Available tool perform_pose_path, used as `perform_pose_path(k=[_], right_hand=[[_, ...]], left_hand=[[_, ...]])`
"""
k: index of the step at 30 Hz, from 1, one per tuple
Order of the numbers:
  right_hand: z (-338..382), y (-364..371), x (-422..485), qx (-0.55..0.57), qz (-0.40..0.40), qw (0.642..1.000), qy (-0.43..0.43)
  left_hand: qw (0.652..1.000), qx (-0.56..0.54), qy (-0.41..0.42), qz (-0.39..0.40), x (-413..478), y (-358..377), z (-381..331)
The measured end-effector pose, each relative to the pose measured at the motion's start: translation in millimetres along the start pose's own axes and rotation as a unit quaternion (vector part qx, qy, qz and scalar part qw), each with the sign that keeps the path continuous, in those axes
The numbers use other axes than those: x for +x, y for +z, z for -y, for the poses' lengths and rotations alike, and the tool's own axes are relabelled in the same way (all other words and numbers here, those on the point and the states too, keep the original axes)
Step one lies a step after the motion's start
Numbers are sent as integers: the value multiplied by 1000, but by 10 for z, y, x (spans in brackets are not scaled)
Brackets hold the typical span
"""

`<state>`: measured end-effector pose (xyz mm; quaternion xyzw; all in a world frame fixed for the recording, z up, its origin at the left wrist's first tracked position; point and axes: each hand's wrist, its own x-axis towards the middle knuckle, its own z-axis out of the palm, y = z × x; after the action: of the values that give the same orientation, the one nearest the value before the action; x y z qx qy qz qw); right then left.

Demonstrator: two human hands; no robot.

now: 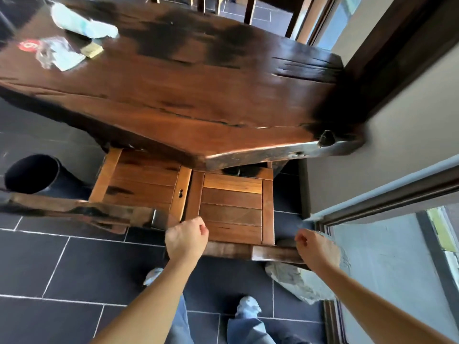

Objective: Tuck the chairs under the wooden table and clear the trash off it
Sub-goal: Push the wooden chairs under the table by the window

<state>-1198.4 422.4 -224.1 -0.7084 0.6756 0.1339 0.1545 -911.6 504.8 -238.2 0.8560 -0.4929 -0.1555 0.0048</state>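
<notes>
A dark wooden slab table (188, 95) fills the upper view. Two wooden slatted chairs sit side by side with their seats partly under its near edge: the left chair (141, 180) and the right chair (231, 207). My left hand (186, 238) hovers over the right chair's back left corner, fingers curled, holding nothing. My right hand (314, 247) is curled near the chair's back rail (273, 253) at its right end; whether it touches is unclear. Trash lies at the table's far left: a crumpled pale wrapper (82, 22), a clear packet with a red label (49, 52), a small yellow block (92, 49).
A black bin (32, 173) stands on the dark tiled floor left of the chairs. The left chair's back rail (74, 209) juts leftward. A grey wall and a window frame (387, 194) close off the right side. A pale rock (303, 281) lies by my right foot.
</notes>
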Motion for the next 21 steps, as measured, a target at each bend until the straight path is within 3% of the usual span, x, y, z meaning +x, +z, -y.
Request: perform_pose_path(k=[4, 6, 9, 15, 19, 21], right_hand=[[677, 125, -78, -81, 147, 982, -84], [1088, 239, -139, -109, 213, 966, -96], [1680, 343, -181, -165, 246, 947, -123], [2279, 561, -317, -150, 199, 962, -116], [1980, 468, -235, -177, 213, 950, -143], [1721, 309, -179, -190, 214, 951, -117]], left_hand=[[988, -56, 138, 45, -33, -48, 183], [961, -70, 250, 99, -20, -113, 366], [913, -12, 371, 167, -31, -179, 642], [914, 33, 361, 184, 60, -274, 851], [914, 25, 360, 187, 63, -311, 862], [919, 23, 346, 187, 32, -351, 837]])
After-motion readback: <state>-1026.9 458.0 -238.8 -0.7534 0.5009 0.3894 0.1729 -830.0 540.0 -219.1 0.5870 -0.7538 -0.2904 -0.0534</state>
